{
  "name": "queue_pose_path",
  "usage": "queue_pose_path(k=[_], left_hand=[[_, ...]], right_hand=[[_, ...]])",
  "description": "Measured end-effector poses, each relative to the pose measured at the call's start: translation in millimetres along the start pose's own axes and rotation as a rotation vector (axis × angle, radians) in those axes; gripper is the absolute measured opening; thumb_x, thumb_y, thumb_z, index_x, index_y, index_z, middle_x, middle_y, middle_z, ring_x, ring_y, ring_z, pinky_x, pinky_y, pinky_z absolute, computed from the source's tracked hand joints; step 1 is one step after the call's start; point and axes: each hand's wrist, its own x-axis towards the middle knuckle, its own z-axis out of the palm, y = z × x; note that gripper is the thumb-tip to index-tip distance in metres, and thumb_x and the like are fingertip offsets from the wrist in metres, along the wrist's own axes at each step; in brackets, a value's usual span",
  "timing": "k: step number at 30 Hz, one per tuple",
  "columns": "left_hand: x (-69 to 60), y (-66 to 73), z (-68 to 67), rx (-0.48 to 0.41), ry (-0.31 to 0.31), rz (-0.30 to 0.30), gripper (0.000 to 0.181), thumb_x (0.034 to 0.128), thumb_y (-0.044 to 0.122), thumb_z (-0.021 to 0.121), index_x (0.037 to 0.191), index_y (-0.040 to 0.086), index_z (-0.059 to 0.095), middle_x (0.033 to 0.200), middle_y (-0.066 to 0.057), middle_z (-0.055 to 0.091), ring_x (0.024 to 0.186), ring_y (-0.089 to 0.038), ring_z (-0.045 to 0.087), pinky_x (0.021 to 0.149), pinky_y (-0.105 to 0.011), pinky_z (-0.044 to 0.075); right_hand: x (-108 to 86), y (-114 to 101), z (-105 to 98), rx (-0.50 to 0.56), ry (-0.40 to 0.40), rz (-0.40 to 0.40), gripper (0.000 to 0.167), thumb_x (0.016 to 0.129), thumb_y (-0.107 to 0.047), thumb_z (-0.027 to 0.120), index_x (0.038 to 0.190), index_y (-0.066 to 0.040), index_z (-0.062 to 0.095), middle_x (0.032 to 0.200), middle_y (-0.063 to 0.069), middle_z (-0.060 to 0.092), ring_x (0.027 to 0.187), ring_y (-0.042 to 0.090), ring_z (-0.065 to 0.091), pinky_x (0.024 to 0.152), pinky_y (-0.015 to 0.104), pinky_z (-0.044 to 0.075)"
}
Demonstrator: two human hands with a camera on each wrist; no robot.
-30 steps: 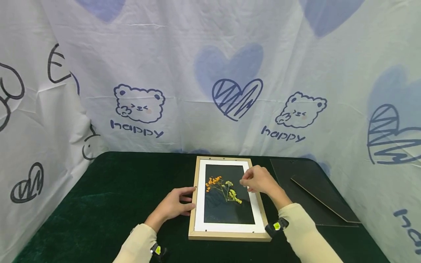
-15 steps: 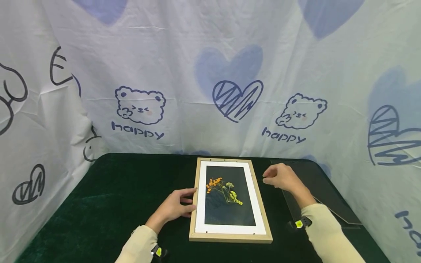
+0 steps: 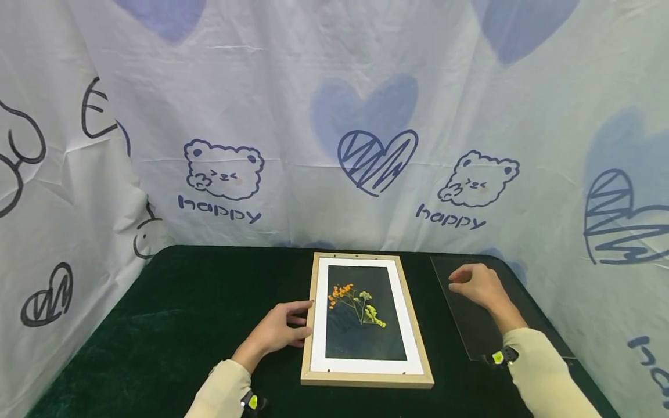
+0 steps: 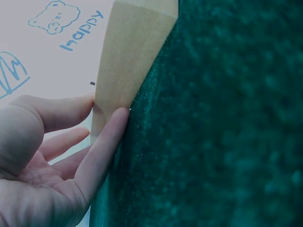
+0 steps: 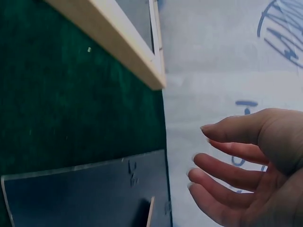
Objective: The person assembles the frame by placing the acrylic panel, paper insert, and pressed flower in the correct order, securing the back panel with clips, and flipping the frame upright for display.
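A light wooden picture frame (image 3: 366, 379) lies on the dark green cloth. Inside it a white mat (image 3: 413, 365) borders a dark panel with a sprig of orange flowers (image 3: 341, 293) and yellow flowers (image 3: 372, 314). My left hand (image 3: 277, 330) touches the frame's left side with thumb and fingertips; the left wrist view has the fingers nearly straight against the wooden edge (image 4: 132, 52). Over the dark sheet (image 3: 473, 331) at the right hovers my right hand (image 3: 481, 284), fingers loosely bent. In the right wrist view that hand (image 5: 284, 151) holds nothing.
A thin brown edge (image 5: 150, 213), apparently of a second board, shows on the dark sheet in the right wrist view; my arm mostly hides it in the head view. White cloth (image 3: 298, 191) with bears and hearts hangs behind. Green cloth (image 3: 183, 325) extends to the left.
My right hand has moved from above the frame's right side rightward to over the dark sheet. The left hand has stayed at the frame's left side.
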Motion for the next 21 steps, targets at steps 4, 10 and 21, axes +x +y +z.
queue_pose_path(k=[4, 10, 21], left_hand=[[0.7, -0.1, 0.9, -0.005, -0.008, 0.004, 0.062, 0.089, 0.004, 0.079, 0.147, 0.007, 0.056, 0.146, -0.022, 0.056, 0.12, -0.035, 0.066, 0.073, -0.036, 0.066], [1.8, 1.4, 2.0, -0.002, -0.006, 0.002, 0.062, 0.0894, 0.004, 0.079, 0.147, 0.007, 0.056, 0.147, -0.022, 0.056, 0.121, -0.035, 0.065, 0.073, -0.036, 0.066], [0.5, 2.6, 1.4, 0.006, 0.001, -0.009, 0.062, 0.089, 0.004, 0.079, 0.147, 0.007, 0.056, 0.147, -0.022, 0.057, 0.12, -0.034, 0.066, 0.072, -0.035, 0.066]], right_hand=[[-0.3, 15, -3, -0.016, 0.021, 0.026, 0.026, 0.089, -0.015, 0.077, 0.109, 0.001, 0.074, 0.112, 0.025, 0.074, 0.101, 0.042, 0.069, 0.087, 0.058, 0.056], [-0.7, 39, -15, -0.022, 0.027, 0.084, 0.031, 0.091, -0.018, 0.075, 0.113, 0.002, 0.072, 0.117, 0.027, 0.072, 0.106, 0.046, 0.067, 0.087, 0.06, 0.056], [-6.2, 106, -36, -0.007, 0.041, 0.035, 0.03, 0.092, -0.012, 0.072, 0.107, 0.014, 0.069, 0.104, 0.033, 0.072, 0.094, 0.049, 0.068, 0.075, 0.054, 0.059]])
